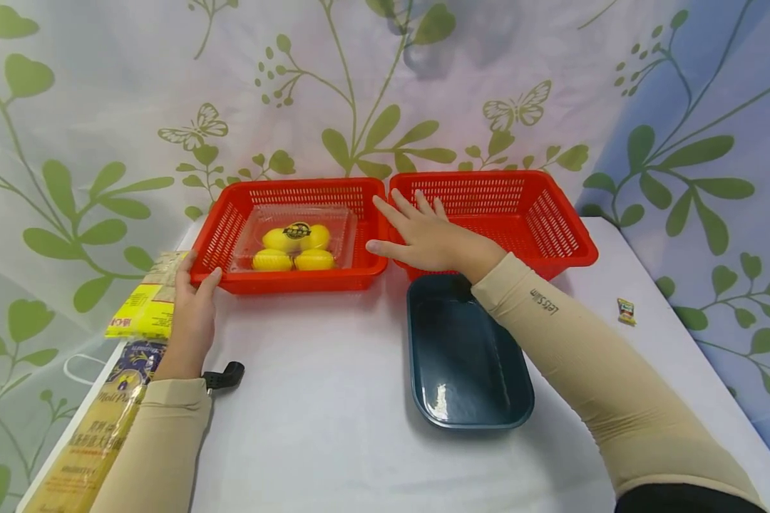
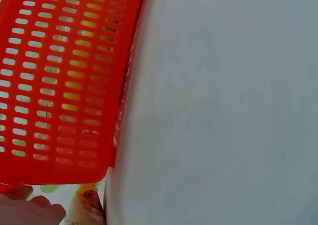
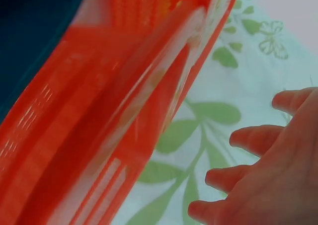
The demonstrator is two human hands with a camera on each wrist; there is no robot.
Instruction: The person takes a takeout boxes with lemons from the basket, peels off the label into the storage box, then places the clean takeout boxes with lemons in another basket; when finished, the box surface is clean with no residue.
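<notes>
Two red plastic baskets stand side by side at the back. In the left basket lies a clear plastic box of yellow lemons with a black label. My left hand is at that basket's front left corner, thumb by the front and fingers along the left side. My right hand is spread, palm down, over the adjoining sides of the two baskets. In the right wrist view its fingers are apart from each other and hold nothing. The right basket shows no contents.
A dark blue tray stands before the right basket, under my right forearm. A small wrapped candy lies at the right. Along the left table edge lie a yellow packet and a long golden pasta bag. A patterned curtain hangs behind.
</notes>
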